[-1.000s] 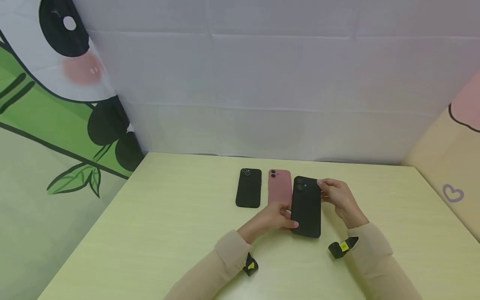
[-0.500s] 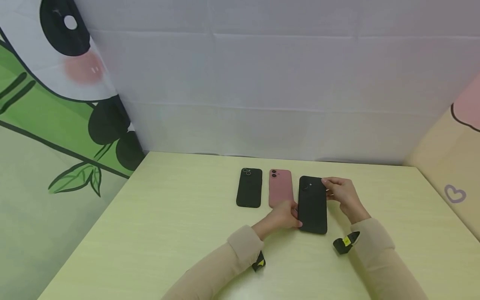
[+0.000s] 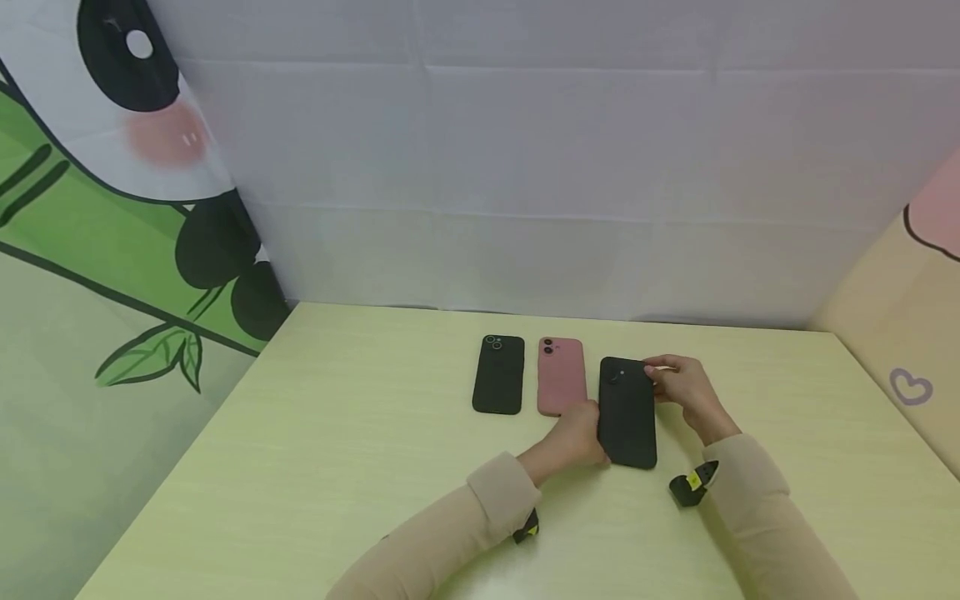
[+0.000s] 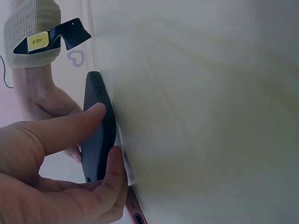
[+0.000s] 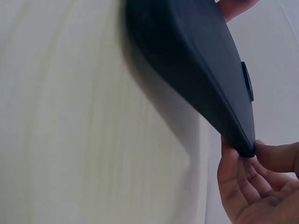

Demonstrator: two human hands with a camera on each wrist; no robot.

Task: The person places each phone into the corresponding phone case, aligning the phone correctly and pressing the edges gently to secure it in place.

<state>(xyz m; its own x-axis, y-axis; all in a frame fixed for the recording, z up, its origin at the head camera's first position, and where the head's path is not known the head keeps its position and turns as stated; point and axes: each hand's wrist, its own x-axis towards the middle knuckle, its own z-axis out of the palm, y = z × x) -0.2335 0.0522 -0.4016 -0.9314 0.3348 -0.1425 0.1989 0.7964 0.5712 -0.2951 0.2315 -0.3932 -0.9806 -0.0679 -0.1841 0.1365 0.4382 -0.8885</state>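
Both hands hold a black smartphone (image 3: 627, 417) with its camera side up. My left hand (image 3: 573, 437) grips its lower left edge; in the left wrist view the thumb (image 4: 77, 123) lies on its side, with fingers curled underneath. At the upper right corner, my right hand (image 3: 686, 392) pinches the phone (image 5: 201, 65) between thumb and fingers. The right wrist view shows it tilted, with a shadow on the table below. To its left lies a pink smartphone (image 3: 561, 375), its lower right corner overlapped by my left hand. Farther left lies another black smartphone (image 3: 498, 375).
All three phones are toward the back of a pale yellow table (image 3: 300, 467). Behind it rises a white sheet-covered wall (image 3: 525, 167), and a cartoon panel (image 3: 150, 275) borders the left side. Small black wrist cameras (image 3: 688, 487) hang at both sleeves.
The held black phone has moved right, away from the pink phone, and lies flatter. My left hand has shifted right along with it, its thumb no longer showing on top in the head view.
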